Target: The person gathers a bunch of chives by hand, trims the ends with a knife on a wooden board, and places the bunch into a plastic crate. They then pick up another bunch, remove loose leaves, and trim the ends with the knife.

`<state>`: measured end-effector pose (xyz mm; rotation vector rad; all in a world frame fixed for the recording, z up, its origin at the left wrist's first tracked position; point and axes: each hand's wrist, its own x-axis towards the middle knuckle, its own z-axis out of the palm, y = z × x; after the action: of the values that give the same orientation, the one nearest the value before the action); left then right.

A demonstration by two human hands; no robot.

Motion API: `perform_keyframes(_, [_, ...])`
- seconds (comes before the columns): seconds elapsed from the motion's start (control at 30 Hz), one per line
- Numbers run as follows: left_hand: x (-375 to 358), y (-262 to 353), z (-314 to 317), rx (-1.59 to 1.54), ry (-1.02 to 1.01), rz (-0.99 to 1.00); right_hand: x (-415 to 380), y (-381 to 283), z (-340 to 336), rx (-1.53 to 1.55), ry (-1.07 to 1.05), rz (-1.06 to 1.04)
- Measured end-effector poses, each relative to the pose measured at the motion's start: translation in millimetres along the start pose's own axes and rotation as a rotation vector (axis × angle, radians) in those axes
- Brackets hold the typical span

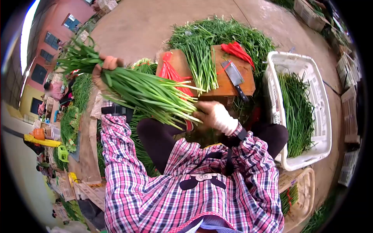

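Head: basket (279, 116) holding greens (296, 114).

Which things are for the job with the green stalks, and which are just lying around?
Probably for the job:
green bunch in the left hand, right hand at its pale ends
wooden block
cleaver
red strips
white crate holding stalks

Seemingly just lying about:
bright green plastic thing
long yellow thing
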<state>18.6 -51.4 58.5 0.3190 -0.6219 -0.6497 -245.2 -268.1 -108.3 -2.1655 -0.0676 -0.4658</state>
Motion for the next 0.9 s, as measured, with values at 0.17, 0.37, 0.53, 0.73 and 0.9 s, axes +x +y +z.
perform_keyframes(0.17, [3,10,-11,0.069,-0.01,-0.078,-45,43,-17,-0.008,-0.309,0.43])
perform_keyframes(0.37, [-2,15,-14,0.013,-0.05,-0.057,-64,46,-60,-0.182,0.027,0.245])
perform_keyframes(0.53, [4,3,-3,-0.061,-0.149,-0.126,-11,-37,-75,0.033,-0.005,0.252])
perform_keyframes(0.73, [0,-15,13,0.016,-0.058,-0.071,18,-48,-32,0.166,-0.118,0.282])
perform_keyframes(0.9, [7,-28,17,0.195,0.019,-0.135,35,-39,-6,0.163,-0.03,0.177])
